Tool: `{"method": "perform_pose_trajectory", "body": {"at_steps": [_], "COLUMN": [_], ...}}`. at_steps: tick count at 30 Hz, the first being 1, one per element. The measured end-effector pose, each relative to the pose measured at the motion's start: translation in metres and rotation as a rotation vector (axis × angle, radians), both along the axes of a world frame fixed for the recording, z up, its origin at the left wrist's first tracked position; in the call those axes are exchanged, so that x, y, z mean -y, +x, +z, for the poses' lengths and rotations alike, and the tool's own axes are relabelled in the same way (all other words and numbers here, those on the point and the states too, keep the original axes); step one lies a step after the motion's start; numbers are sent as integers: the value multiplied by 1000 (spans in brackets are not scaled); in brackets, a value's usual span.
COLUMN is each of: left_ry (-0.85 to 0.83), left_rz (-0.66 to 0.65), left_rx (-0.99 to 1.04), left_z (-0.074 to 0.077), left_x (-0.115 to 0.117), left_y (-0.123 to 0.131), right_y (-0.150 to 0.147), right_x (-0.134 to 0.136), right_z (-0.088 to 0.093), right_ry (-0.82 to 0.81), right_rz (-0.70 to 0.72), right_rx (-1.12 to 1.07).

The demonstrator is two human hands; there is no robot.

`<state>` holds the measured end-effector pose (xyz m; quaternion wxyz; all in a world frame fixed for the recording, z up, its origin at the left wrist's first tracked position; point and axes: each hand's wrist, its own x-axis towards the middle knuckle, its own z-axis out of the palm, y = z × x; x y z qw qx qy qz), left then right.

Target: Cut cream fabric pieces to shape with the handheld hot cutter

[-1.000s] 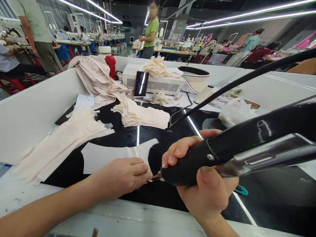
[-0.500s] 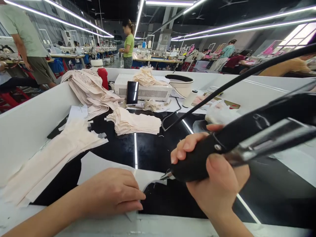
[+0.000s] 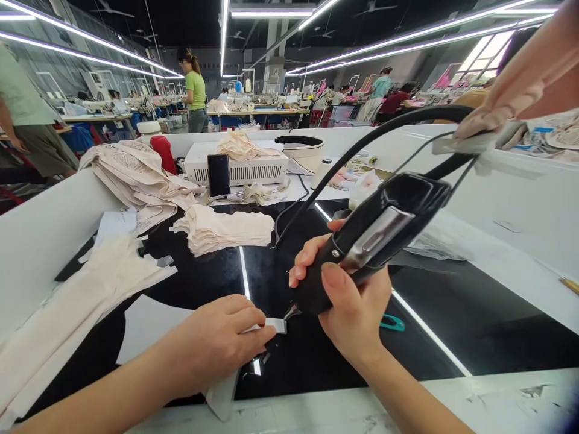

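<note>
My right hand (image 3: 350, 301) is closed around a black corded handheld cutter (image 3: 375, 223) with a bare metal lever along its side. The cutter slants down to the left, its small metal tip (image 3: 293, 310) at the end of a thin white sheet (image 3: 151, 325). Bent over that sheet, my left hand (image 3: 226, 337) grips its narrow end between thumb and fingers, just left of the tip. My hand and forearm hide much of the sheet, and a flap hangs toward the front edge. Whether it is paper or cloth, I cannot tell.
Behind my hands lie a stack of cream fabric pieces (image 3: 226, 228) and a phone (image 3: 219, 175) against a vented white box (image 3: 266, 167). More cream pieces (image 3: 76, 301) lie left. A turquoise tool (image 3: 392, 323) rests right of my hand. The cutter's cable (image 3: 344, 160) arches overhead.
The view has swung right. The cutter now stands steeper, and my left hand has come closer to its tip, covering more of the sheet's narrow end. The turquoise tool has come into view.
</note>
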<state>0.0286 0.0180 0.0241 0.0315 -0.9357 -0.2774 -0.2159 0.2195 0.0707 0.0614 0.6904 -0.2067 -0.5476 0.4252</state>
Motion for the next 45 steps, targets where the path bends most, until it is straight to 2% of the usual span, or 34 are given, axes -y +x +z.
{"method": "perform_pose_trajectory", "body": {"at_steps": [7,14,23,37,45], "left_ry": [62,62,48,56,-57], "left_rz": [12,40,31,34,51], "left_rx": [-70,-67,-43,-48,-19], "left_z": [-20,-26,-21,-26,-17], "left_x": [-11,-8,-8,-10,0], "left_y": [8,4,8,8,-5], "right_y": [-1,-1,-3,0,0], "right_x": [1,2,2,11,12], "right_z": [-1,-1,-3,-5,-5], "right_ry": [7,-1,6,-22,-29], "right_rz": [-9,13,31,56,48], "right_rx": [-5,-26,-17,-30,-17]}}
